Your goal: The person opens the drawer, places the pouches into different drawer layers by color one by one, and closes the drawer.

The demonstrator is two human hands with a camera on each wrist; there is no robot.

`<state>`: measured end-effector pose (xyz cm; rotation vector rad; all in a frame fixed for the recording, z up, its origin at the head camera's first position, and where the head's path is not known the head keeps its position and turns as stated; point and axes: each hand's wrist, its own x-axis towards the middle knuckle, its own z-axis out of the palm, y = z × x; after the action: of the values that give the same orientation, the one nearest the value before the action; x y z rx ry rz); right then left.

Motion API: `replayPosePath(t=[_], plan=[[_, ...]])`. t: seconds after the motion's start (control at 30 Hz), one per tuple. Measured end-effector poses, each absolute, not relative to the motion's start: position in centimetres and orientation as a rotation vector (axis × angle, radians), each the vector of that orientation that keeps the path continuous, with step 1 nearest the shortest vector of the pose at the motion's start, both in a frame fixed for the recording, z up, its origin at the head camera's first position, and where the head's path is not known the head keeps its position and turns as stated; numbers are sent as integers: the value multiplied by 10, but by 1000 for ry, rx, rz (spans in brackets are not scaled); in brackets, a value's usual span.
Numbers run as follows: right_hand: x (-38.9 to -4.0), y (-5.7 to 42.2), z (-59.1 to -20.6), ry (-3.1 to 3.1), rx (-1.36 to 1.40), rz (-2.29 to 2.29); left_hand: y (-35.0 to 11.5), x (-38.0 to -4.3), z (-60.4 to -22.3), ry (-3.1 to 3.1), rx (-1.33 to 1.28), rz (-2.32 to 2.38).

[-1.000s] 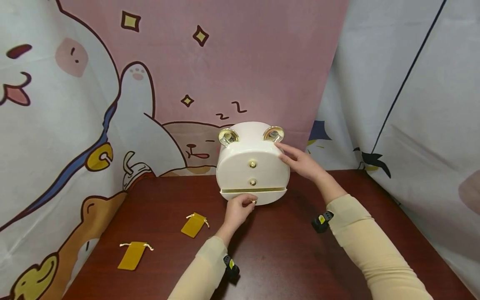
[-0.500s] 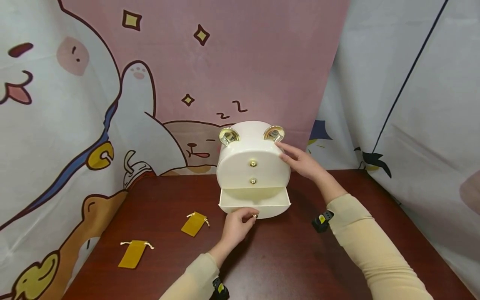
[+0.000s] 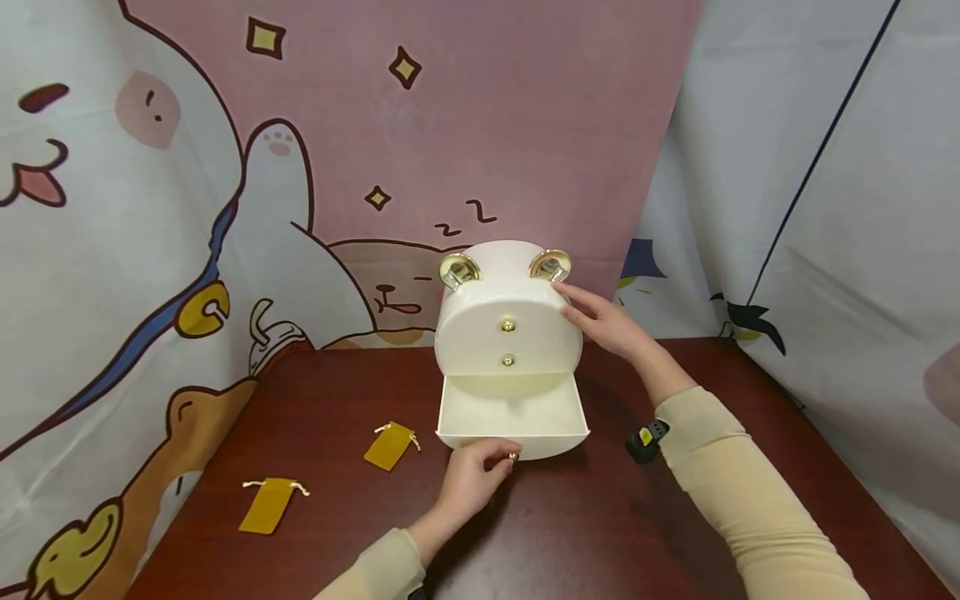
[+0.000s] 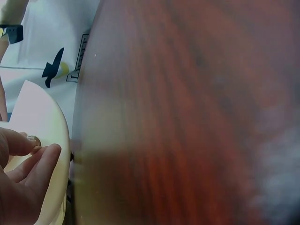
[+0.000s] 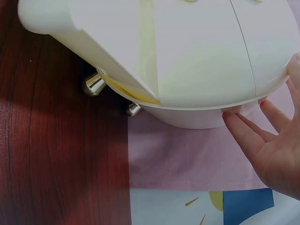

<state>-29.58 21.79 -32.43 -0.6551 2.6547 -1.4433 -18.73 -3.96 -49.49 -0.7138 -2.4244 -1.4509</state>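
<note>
A white rounded storage box [image 3: 510,335] with two gold ears stands at the back of the table. Its bottom drawer [image 3: 517,404] is pulled well out, its bare floor showing. My left hand [image 3: 471,483] pinches the small gold knob [image 3: 513,456] on that drawer; the left wrist view shows thumb and fingertips around the knob [image 4: 33,140]. Against the box's upper right side rests my right hand [image 3: 609,323], fingers fairly straight and spread, just below the right ear [image 3: 551,266]. Closer up, the right wrist view has its fingertips [image 5: 232,117] along the box's curved edge.
Two mustard drawstring pouches lie left of the box, the farther pouch [image 3: 390,446] and the nearer pouch [image 3: 270,506]. Two upper drawers with gold knobs are shut. Small metallic feet [image 5: 95,85] support the box. Printed cloth [image 3: 525,125] hangs behind the table [image 3: 585,533].
The bottom drawer has slid from barely open to far out toward me, with my left hand drawing back on its knob. My right hand has stayed on the box's side.
</note>
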Motion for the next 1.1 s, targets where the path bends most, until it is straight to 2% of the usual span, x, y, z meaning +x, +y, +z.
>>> replayPosePath(t=[0.47, 0.7, 1.1], plan=[[-294, 217, -323, 2654, -639, -1428, -44, -181, -489, -2498, -789, -1511], [-294, 217, -322, 2661, -635, -1432, -51, -180, -464, -2505, -786, -1661], [-293, 216, -321, 2678, -617, -1409, -74, -182, -427, -2484, -727, -1484]])
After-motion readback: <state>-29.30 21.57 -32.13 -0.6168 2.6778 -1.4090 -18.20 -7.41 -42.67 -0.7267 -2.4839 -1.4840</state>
